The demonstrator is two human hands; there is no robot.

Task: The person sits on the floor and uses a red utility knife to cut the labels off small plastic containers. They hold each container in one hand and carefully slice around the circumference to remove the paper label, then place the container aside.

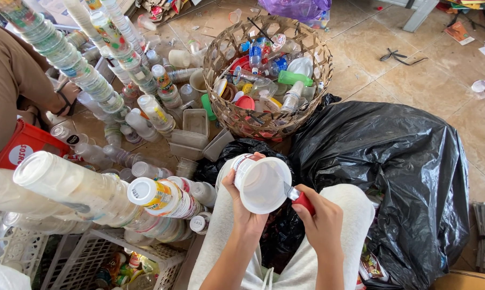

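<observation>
My left hand (241, 208) grips a white plastic cup (260, 183) from below, its open mouth turned toward me. My right hand (322, 221) is closed on a small knife with a red handle (302, 201). The short blade touches the cup's rim on its right side. Both hands are above my lap, which is covered by light trousers (355, 215).
A woven basket (237, 115) full of mixed plastic bottles and lids stands ahead on the tiled floor. A large black rubbish bag (392, 161) lies to the right. Long stacks of nested clear cups (76, 188) lie left, over white crates (92, 258). Another person sits at far left (11, 80).
</observation>
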